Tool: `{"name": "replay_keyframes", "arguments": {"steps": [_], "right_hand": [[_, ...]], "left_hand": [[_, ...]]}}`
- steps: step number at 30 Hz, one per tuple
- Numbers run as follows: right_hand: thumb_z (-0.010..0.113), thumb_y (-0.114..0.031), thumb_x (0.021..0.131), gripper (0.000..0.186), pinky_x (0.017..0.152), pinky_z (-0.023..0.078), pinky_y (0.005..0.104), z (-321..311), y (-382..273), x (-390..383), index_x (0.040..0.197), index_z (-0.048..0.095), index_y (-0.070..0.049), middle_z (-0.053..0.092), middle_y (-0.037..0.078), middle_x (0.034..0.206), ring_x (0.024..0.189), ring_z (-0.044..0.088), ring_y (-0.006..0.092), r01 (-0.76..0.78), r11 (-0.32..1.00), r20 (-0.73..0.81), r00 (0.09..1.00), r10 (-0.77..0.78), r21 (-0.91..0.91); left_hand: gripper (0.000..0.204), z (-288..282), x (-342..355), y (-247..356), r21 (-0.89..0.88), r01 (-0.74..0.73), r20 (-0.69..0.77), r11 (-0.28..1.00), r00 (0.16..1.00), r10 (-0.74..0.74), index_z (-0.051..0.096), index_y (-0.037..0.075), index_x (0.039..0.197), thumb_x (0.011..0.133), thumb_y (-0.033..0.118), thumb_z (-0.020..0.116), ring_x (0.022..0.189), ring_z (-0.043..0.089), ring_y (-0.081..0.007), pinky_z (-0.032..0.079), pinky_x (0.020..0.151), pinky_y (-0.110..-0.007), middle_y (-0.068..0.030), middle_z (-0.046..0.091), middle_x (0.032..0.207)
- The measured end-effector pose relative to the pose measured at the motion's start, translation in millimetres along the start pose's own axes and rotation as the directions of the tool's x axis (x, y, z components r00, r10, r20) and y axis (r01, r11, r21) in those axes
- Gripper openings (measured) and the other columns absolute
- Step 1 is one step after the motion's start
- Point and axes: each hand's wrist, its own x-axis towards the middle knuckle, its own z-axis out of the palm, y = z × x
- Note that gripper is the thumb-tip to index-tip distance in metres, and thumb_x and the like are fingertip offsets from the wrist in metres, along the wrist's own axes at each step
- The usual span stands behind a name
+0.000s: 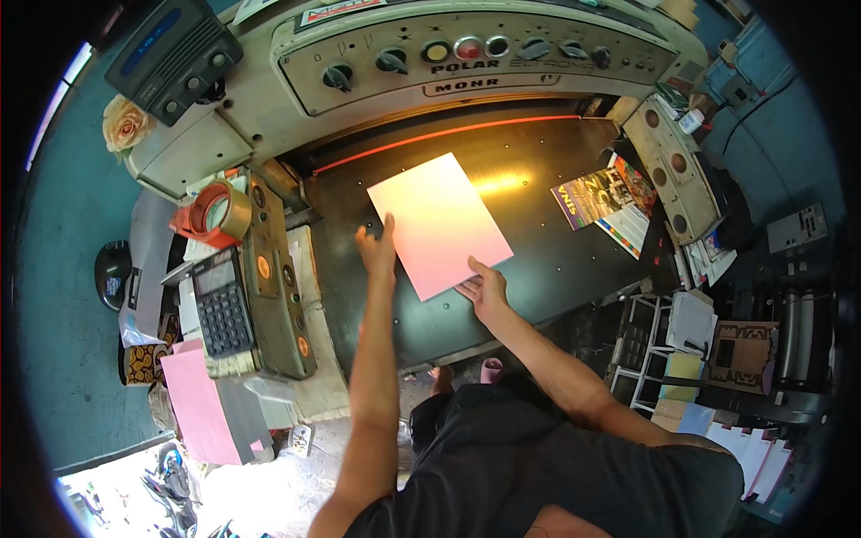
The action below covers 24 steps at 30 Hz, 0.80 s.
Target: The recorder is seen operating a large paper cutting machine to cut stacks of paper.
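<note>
A pale pink sheet or thin stack of paper [438,224] lies slightly askew on the dark metal bed [359,323] of a large cutting machine, under a warm light. My left hand [375,244] is at the paper's left edge, thumb against or just beside it, the other fingers apart. My right hand [478,287] grips the paper's lower right corner, thumb on top and fingers under the edge. A red light line runs along the back of the bed, below the panel [475,90] of knobs and buttons.
At left are a tape roll [220,215], calculator [224,305], rose [128,125], radio [166,63] and more pink paper [193,399]. At right, printed leaflets [592,195] lie on the bed; beyond it stand a white rack [643,350] and carved board [737,359]. The machine's side housings flank the bed.
</note>
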Motion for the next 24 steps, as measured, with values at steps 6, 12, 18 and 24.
{"name": "replay_keyframes", "arguments": {"steps": [6, 12, 18, 24], "right_hand": [[0.077, -0.021, 0.081, 0.039, 0.086, 0.056, 0.0435, 104.2, 11.8, 64.1, 0.109, 0.062, 0.002, 0.069, 0.016, 0.103, 0.094, 0.07, 0.0294, 0.002, 0.998, -0.084, 0.996, 0.002, 0.055], [0.078, -0.019, 0.08, 0.034, 0.078, 0.057, 0.0386, 155.7, 18.0, 117.5, 0.106, 0.063, -0.002, 0.068, 0.012, 0.094, 0.083, 0.069, 0.0242, 0.001, 0.994, 0.108, 0.994, -0.013, 0.111], [0.075, -0.019, 0.085, 0.038, 0.081, 0.056, 0.0411, 157.2, -12.8, 163.5, 0.115, 0.062, 0.0, 0.067, 0.012, 0.098, 0.095, 0.066, 0.0236, 0.268, 0.955, -0.117, 0.952, -0.283, -0.125], [0.068, -0.018, 0.09, 0.033, 0.072, 0.051, 0.0329, 194.5, 1.5, 175.6, 0.115, 0.066, 0.003, 0.067, 0.007, 0.088, 0.08, 0.059, 0.0134, 0.396, 0.876, 0.225, 0.913, -0.342, -0.277]], "left_hand": [[0.043, -11.5, -32.4, -3.1, -0.389, 0.536, 0.098, 0.749, 0.833, -0.544, 0.06, 0.004, 0.106, 0.085, 0.036, 0.08, 0.098, 0.06, -0.0245, 0.048, 0.087, -0.042, -0.0142, 0.06, 0.11], [0.043, 14.8, 63.3, 28.3, -0.691, 0.424, 0.112, 0.586, 0.863, -0.492, 0.063, -0.001, 0.112, 0.082, 0.023, 0.082, 0.094, 0.06, -0.0256, 0.048, 0.088, -0.042, -0.013, 0.064, 0.11], [0.04, 31.5, 101.4, 25.0, -0.739, 0.4, 0.018, 0.542, 0.816, -0.578, 0.064, -0.005, 0.104, 0.078, 0.016, 0.085, 0.093, 0.062, -0.0279, 0.053, 0.081, -0.045, -0.0154, 0.066, 0.106], [0.048, 11.2, 133.8, 25.6, -0.732, 0.336, -0.072, 0.593, 0.827, -0.557, 0.058, -0.006, 0.114, 0.079, 0.015, 0.084, 0.098, 0.064, -0.0294, 0.051, 0.091, -0.051, -0.0156, 0.065, 0.113]]}}
